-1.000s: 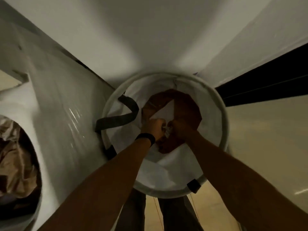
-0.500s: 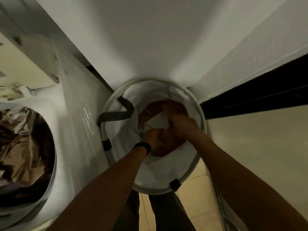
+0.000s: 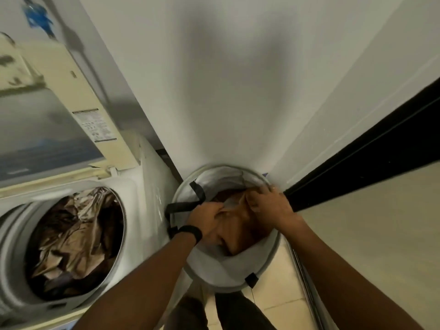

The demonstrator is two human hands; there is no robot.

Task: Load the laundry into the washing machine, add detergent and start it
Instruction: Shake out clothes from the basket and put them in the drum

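Note:
A round white laundry hamper (image 3: 221,273) with black straps stands on the floor against the wall. Inside it lies brown cloth (image 3: 235,231). My left hand (image 3: 206,217), with a black wristband, grips one edge of that cloth. My right hand (image 3: 267,204) grips the other edge near the hamper's far rim. To the left, the top-loading washing machine (image 3: 133,198) stands with its lid (image 3: 47,125) raised. Its drum holds crumpled brown and tan laundry (image 3: 73,236).
A white wall (image 3: 226,91) rises behind the hamper. A black strip (image 3: 369,153) runs along the right, above a beige surface. Tiled floor (image 3: 281,296) and my dark trouser legs show below the hamper. A label sticker (image 3: 97,126) sits on the lid's edge.
The view has swung left and pulled back, showing more of the washer drum. Both hands have risen with the brown cloth and spread apart near the hamper's rim.

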